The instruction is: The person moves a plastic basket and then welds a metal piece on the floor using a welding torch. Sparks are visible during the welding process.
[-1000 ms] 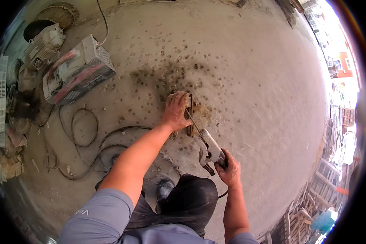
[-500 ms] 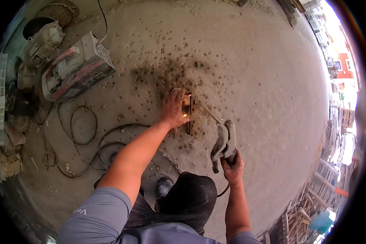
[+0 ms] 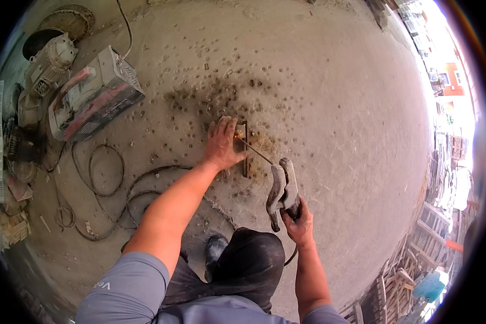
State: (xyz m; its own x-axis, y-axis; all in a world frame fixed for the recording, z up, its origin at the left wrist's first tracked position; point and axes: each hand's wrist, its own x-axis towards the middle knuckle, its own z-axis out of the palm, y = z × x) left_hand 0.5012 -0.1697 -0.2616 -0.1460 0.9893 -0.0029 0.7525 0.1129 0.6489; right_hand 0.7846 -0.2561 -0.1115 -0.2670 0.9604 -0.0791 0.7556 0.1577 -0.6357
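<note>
My right hand (image 3: 301, 224) is closed round the dark handle of a welding electrode holder (image 3: 284, 186) with worn grey jaws. A thin welding rod (image 3: 260, 154) runs from the jaws up and left, its tip over a narrow metal piece (image 3: 246, 164) on the floor. A small orange glow shows by the rod's tip. My left hand (image 3: 222, 144) is held at the left side of the metal piece, fingers stretched and thumb pointing toward it. Whether the left hand touches the metal, I cannot tell.
A dusty welding machine (image 3: 94, 97) stands at the upper left, near an electric motor (image 3: 51, 62). Black cable (image 3: 146, 175) lies in loops left of my arm. My shoe (image 3: 216, 251) is just below the work. Wooden pallets (image 3: 405, 291) are heaped at the lower right.
The electrode holder and my right hand have moved left, bringing the rod's tip across the metal piece. The bright spot near my left thumb is gone; an orange glow shows higher up.
</note>
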